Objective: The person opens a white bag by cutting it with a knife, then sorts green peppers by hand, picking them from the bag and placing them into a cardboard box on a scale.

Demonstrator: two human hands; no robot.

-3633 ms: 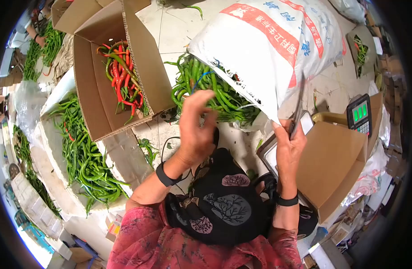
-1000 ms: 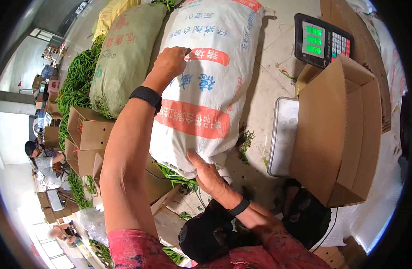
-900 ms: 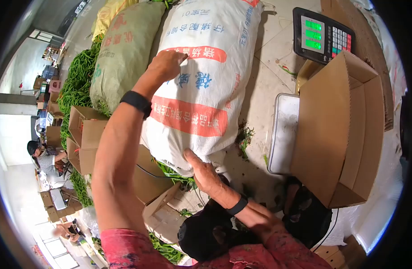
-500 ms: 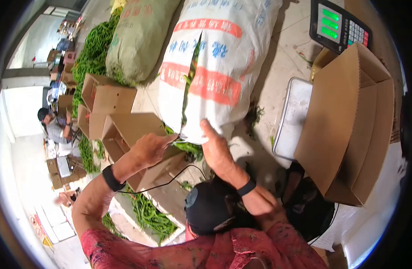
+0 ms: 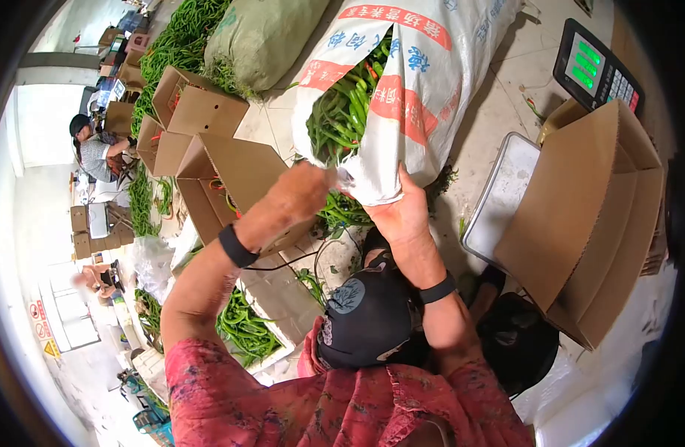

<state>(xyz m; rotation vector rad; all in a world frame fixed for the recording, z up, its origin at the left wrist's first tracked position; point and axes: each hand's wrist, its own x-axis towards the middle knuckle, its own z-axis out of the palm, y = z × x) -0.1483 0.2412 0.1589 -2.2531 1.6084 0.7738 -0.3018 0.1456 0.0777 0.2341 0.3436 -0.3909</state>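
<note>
A white woven sack [image 5: 391,160] with red bands and blue print lies in front of me, slit lengthwise. Through the wide gap show green chili peppers [image 5: 350,112], a few of them red. My left hand [image 5: 301,194] is closed in a fist at the lower end of the slit; a small greyish glint shows by its fingers, but what it grips is blurred. Palm up, my right hand [image 5: 406,212] holds the sack's lower edge, thumb on the outside and fingers partly hidden under the fabric.
An open cardboard box [image 5: 581,223] stands on a scale platform [image 5: 503,190] at right, below a lit display [image 5: 592,67]. More boxes [image 5: 234,167], a greenish sack [image 5: 264,45] and a pepper heap [image 5: 182,45] lie left. A person [image 5: 96,153] sits farther off.
The slit has spread from a narrow line into a wide gap, exposing many peppers. Both hands have shifted up and right in the view, along with the shifted camera view.
</note>
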